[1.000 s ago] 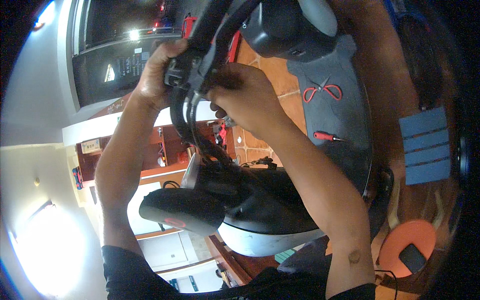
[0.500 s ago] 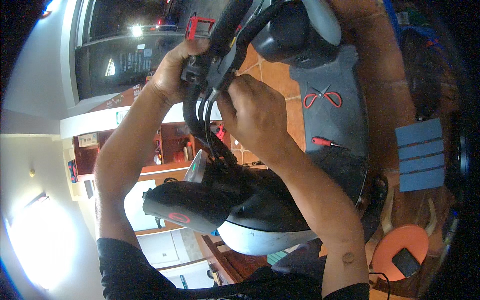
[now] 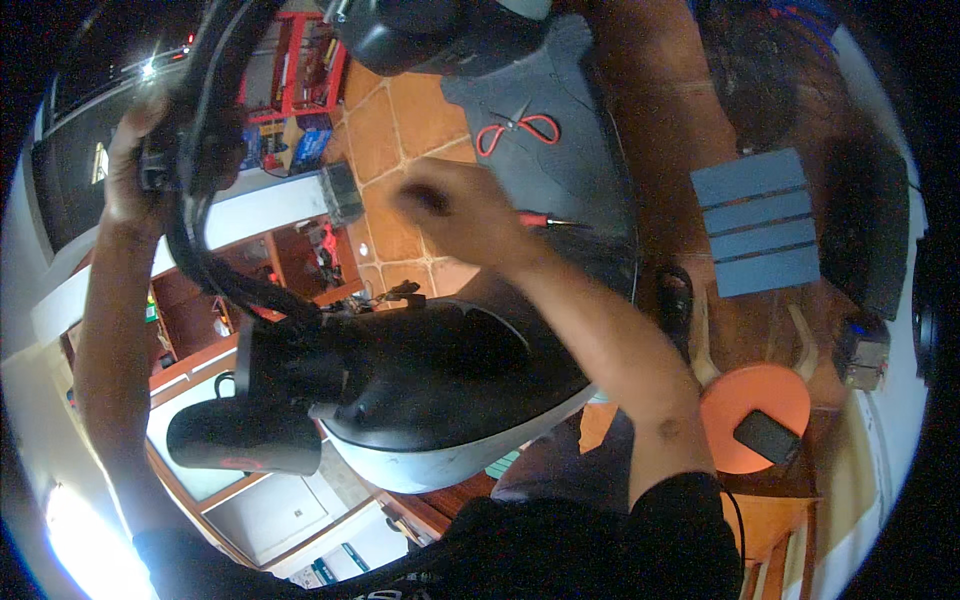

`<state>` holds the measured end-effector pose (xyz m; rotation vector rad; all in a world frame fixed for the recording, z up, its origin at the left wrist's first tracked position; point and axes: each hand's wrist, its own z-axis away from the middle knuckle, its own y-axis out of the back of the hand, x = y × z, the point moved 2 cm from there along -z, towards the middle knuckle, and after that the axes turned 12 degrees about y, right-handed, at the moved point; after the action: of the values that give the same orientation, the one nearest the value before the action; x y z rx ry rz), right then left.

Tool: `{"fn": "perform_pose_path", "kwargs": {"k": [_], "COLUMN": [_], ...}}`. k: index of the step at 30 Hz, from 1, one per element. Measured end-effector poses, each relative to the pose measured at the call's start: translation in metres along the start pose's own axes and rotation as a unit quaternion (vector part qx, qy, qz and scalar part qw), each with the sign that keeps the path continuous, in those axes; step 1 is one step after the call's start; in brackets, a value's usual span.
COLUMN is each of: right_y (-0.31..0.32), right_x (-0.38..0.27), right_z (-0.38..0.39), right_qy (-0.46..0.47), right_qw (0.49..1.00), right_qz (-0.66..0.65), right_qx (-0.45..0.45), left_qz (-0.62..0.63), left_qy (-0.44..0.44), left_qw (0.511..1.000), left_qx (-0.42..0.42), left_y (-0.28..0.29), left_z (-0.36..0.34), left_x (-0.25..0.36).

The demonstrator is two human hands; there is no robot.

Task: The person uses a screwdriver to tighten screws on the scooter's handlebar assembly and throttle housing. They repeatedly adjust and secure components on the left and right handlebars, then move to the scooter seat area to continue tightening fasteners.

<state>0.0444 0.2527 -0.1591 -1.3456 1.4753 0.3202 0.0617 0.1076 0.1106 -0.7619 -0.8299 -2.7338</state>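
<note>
gripping the black handlebar [image 3: 205, 125], well left of the grey footboard [image 3: 585, 170], with the left hand [image 3: 132, 175], fingers clamped around and largely lost in shadow. cut off by the upper edge: the bar's far end, left of the footboard, plus a black scooter part [image 3: 430, 35] just above and left of the footboard. held apart from the handlebar, just left of the footboard: the right hand [image 3: 455, 205], blurred, fingers curled inward; cannot tell if closed on anything. on the footboard: red-handled scissors [image 3: 515, 125] and, partly covered by the right wrist, a red-handled screwdriver [image 3: 538, 218]. below and left of the footboard, on a rounded black cover [image 3: 245, 435]: a reddish mark, too dim to make out. far below the footboard, on a black shirt [image 3: 580, 550]: pale printing, cut by the lower edge. left of the footboard: a red rack [image 3: 293, 60] with small goods inside, too small to name. lower left of the footboard: a red-brown shelf unit [image 3: 200, 320], compartments holding small items, hard to identify.
</note>
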Motion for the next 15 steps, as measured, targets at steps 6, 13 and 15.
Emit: {"fn": "perform_pose_path", "kwargs": {"k": [6,13,15], "right_y": [0.096,0.055,0.037], "right_x": [0.23,0.326,0.33], "right_z": [0.168,0.176,0.176], "right_qy": [-0.208,-0.305,-0.279], "right_qw": [0.838,0.797,0.751], "right_qz": [0.432,0.369,0.428], "right_qx": [-0.26,-0.368,-0.418], "left_qz": [0.021,0.066,0.059], "left_qy": [-0.014,0.065,0.053], "left_qw": [1.0,0.996,0.996], "left_qx": [-0.009,0.0,0.033], "left_y": [-0.004,0.006,-0.006], "left_z": [-0.005,-0.001,0.005], "left_x": [0.001,0.002,0.006]}}
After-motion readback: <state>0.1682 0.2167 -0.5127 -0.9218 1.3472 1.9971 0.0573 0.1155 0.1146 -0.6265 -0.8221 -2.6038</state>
